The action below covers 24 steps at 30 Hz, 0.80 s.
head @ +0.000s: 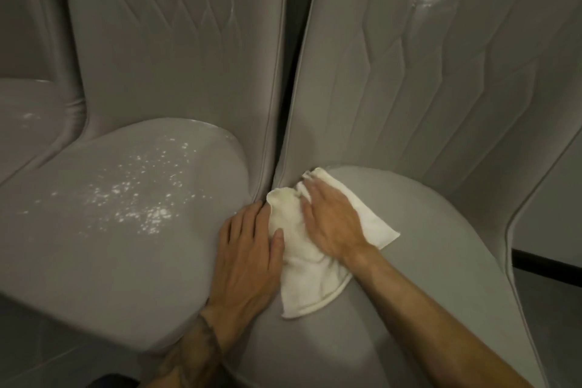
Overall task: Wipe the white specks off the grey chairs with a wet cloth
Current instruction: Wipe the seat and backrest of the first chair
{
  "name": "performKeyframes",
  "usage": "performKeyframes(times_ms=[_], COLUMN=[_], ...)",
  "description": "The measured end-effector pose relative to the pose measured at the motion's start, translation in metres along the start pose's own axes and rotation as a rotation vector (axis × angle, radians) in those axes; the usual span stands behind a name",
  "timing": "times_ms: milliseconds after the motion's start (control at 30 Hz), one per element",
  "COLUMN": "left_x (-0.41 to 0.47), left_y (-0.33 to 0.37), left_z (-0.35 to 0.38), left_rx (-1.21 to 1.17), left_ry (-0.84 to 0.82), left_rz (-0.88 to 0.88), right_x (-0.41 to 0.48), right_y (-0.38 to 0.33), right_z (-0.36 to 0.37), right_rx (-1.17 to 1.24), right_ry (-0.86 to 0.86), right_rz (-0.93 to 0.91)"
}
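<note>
Two grey padded chairs stand side by side. The left chair's seat (78,255) carries a scatter of white specks (138,195) across its middle. A white cloth (307,277) lies flat on the right chair's seat (434,249), at its back left corner. My right hand (333,220) presses flat on the cloth, fingers spread. Resting beside it, my left hand (248,255) lies across the gap between the seats, its thumb and fingertips touching the cloth's left edge. The right seat shows no specks around the cloth.
Both chair backs (176,50) rise close behind, with glossy wet-looking streaks near the top. A third grey chair (28,116) with a few specks stands at far left. Grey floor (548,324) and a dark skirting strip show at right.
</note>
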State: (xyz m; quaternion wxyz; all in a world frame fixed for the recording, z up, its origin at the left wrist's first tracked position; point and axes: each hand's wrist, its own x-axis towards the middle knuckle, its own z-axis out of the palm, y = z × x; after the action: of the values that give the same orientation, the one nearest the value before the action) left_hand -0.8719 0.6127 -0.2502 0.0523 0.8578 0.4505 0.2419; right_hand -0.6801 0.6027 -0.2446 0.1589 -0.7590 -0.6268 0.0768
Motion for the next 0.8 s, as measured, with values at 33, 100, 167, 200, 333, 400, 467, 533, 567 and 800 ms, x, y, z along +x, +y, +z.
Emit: performKeyframes(times_ms=[33, 100, 167, 200, 333, 400, 467, 533, 567, 800], left_x=[-0.003, -0.009, -0.015, -0.016, -0.018, -0.017, -0.017, -0.018, -0.018, -0.017], left_y=[-0.002, -0.01, -0.016, -0.017, -0.018, -0.018, -0.018, -0.017, -0.018, -0.016], left_z=[-0.003, -0.007, -0.009, -0.009, -0.007, -0.007, -0.008, -0.009, -0.009, -0.013], left_rx=[0.032, 0.094, 0.108, 0.103, 0.098, 0.112, 0.094, 0.068, 0.059, 0.064], left_ry=[-0.004, 0.011, 0.031, 0.043, 0.033, 0.003, -0.001, 0.0, -0.006, -0.053], left_rz=[0.012, 0.015, -0.009, -0.03, -0.059, -0.044, -0.059, -0.068, -0.065, -0.091], right_x=[0.008, 0.02, 0.012, 0.002, -0.029, -0.015, -0.004, -0.016, -0.029, -0.032], right_y=[0.007, -0.005, -0.036, -0.048, -0.028, -0.018, -0.033, -0.055, -0.061, 0.001], right_z=[-0.003, 0.0, 0.015, 0.023, 0.013, 0.007, 0.012, 0.019, 0.022, 0.002], right_rx=[-0.013, -0.04, -0.012, 0.005, 0.034, 0.006, -0.011, 0.005, 0.008, -0.062], right_ry=[0.033, 0.052, 0.029, 0.018, -0.063, -0.028, -0.006, 0.0, -0.003, 0.001], right_rz=[0.063, 0.183, 0.186, 0.135, -0.106, -0.06, 0.076, 0.076, 0.016, 0.102])
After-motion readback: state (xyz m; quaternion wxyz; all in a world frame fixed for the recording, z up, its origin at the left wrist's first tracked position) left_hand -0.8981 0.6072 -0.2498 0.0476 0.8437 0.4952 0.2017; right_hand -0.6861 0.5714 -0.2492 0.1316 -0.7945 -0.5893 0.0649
